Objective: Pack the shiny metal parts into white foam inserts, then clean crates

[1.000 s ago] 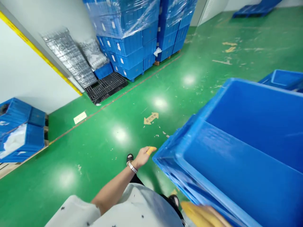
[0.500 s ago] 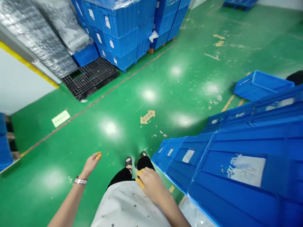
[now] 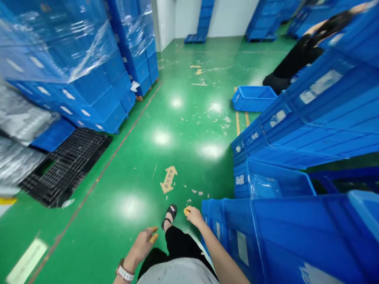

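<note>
My left hand (image 3: 142,245), with yellow covers on some fingertips, hangs over the green floor with its fingers apart and nothing in it. A watch with a light band (image 3: 125,272) is on that wrist. My right hand (image 3: 194,216) is ahead of my body, its fingers curled in and a yellow cover showing at the tip. I see nothing held in it. The nearest thing to it is a stack of blue plastic crates (image 3: 239,236) with paper labels. Behind that stack is an open blue crate (image 3: 278,181).
Wrapped blue crates (image 3: 97,86) stand on the left, beside a black pallet (image 3: 71,161) and plastic-wrapped goods (image 3: 20,114). Taller crate stacks (image 3: 314,94) line the right. A single blue crate (image 3: 254,98) sits on the floor near a person in black (image 3: 296,59). A floor arrow (image 3: 169,179) lies ahead.
My view has turned right and lifted, bringing the far wall and another person into sight. One foot has stepped forward. My right hand has swung forward; my left hand sits closer to my body.
</note>
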